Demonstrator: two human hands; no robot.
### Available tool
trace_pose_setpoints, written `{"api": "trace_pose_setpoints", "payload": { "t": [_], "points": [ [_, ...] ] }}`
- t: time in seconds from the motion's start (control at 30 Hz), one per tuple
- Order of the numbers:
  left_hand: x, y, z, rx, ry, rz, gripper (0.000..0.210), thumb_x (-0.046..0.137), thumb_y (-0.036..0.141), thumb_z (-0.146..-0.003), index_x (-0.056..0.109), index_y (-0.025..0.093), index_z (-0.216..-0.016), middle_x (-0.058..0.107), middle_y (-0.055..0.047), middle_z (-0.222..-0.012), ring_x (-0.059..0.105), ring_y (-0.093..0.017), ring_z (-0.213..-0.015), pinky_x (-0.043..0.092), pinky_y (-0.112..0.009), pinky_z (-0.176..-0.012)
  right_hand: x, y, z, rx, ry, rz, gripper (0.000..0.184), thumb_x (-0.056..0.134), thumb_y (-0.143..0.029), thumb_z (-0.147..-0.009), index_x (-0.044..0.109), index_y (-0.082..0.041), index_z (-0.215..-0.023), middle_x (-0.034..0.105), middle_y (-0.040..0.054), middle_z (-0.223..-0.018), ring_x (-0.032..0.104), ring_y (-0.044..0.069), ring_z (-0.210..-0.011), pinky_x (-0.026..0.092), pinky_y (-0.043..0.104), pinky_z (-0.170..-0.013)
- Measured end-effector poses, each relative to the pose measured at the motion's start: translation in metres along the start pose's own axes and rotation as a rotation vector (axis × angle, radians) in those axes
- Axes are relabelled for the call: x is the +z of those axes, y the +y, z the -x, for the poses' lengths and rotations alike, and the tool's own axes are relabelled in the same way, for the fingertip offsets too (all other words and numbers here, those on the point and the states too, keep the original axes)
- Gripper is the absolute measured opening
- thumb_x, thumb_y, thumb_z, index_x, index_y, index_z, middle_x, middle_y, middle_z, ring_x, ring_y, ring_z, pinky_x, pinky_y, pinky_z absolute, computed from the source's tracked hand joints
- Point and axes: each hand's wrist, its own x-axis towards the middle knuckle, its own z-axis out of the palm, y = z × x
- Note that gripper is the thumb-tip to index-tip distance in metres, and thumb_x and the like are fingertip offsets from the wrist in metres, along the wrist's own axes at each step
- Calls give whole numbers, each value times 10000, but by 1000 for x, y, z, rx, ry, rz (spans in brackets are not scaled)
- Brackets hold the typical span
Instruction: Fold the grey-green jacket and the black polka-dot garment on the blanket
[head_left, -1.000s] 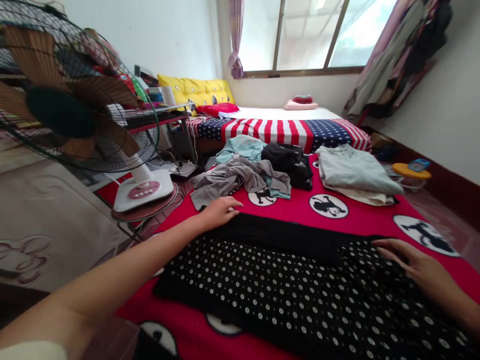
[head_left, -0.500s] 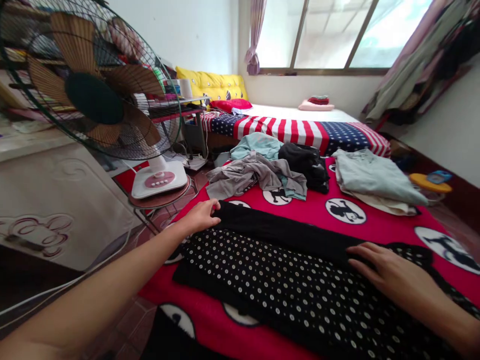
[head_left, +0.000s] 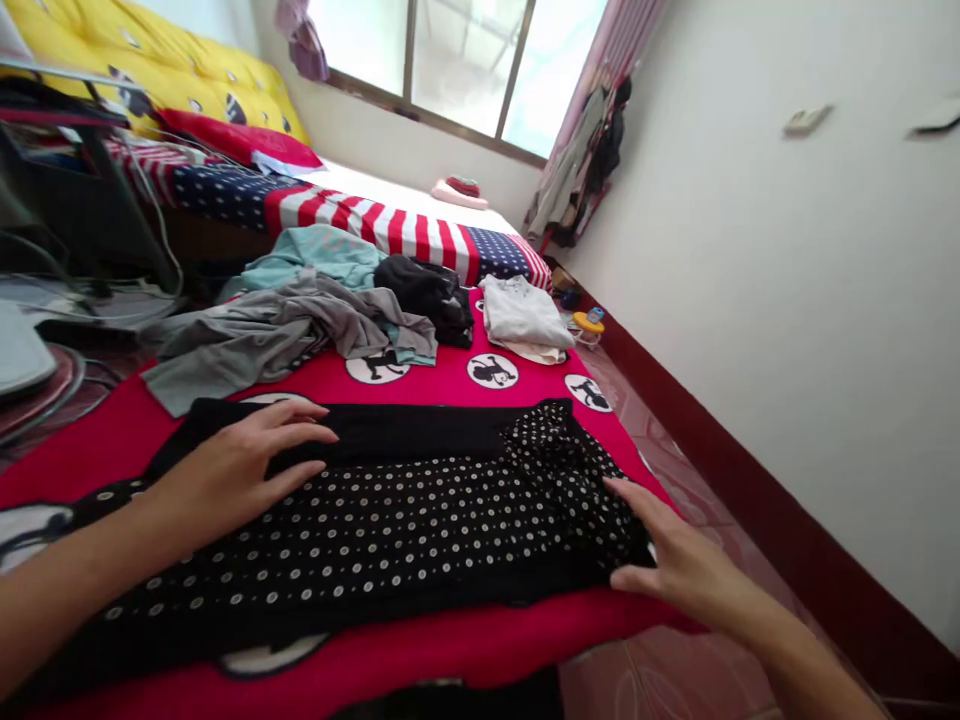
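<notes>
A black garment with white dots [head_left: 420,520] lies spread lengthwise before me, with a plain black strip along its far side. Its right end is bunched into a dotted, ruffled heap. Over the left part of the garment is my left hand [head_left: 251,460], fingers spread and pointing right; whether they touch the cloth I cannot tell. At the bunched right end is my right hand [head_left: 667,550], thumb and fingers wide apart beside the edge of the fabric. Beneath the garment is a red cloth [head_left: 450,385] printed with white ovals and black figures.
Past the garment lie a crumpled grey garment [head_left: 262,325], a light blue one [head_left: 319,255] and a black one [head_left: 424,290]. Folded pale clothes [head_left: 525,315] sit farther right. A bed with a striped, starred cover [head_left: 360,220] stands behind; a white wall [head_left: 787,280] rises on the right.
The view has swung to the right, and the fan has left it. My left hand has come off the garment's far left corner; my right hand is now at the bunched right end.
</notes>
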Motion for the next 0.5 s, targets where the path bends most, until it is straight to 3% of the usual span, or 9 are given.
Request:
{"api": "trace_pose_setpoints", "payload": {
  "t": [0.07,0.23,0.4,0.5],
  "points": [
    [9,17,-7,31,-42,48,300,538,499,-831,692,313,-1009,598,-8,-1236,578,-243,-1107,471,-397,-989,9,9,7,32,35,4,882,779,-305,-563,461,-239,-1383,411,113,-1478,390,327,-1345,330,475,-1112],
    [21,45,-18,78,-103,137,239,577,425,-829,703,311,-998,604,-23,-1246,606,-236,-1098,489,-334,-965,8,15,3,55,86,-213,618,702,-328,-678,564,-244,-1274,600,94,-1287,554,281,-1189,430,440,-1021],
    [26,53,-15,103,-140,181,242,564,414,-855,694,297,-1022,607,-35,-1247,611,-223,-1094,497,-311,-949,9,19,-9,146,149,-507,576,674,-386,-692,584,-226,-1238,689,90,-1084,634,261,-1046,531,382,-837],
    [28,51,-9,111,-158,197,235,560,403,-861,693,299,-1025,613,-38,-1237,617,-220,-1086,498,-310,-949,12,14,-12,129,145,-473,440,658,-387,-711,647,-221,-1118,700,58,-957,656,224,-913,532,340,-781]
  ]
}}
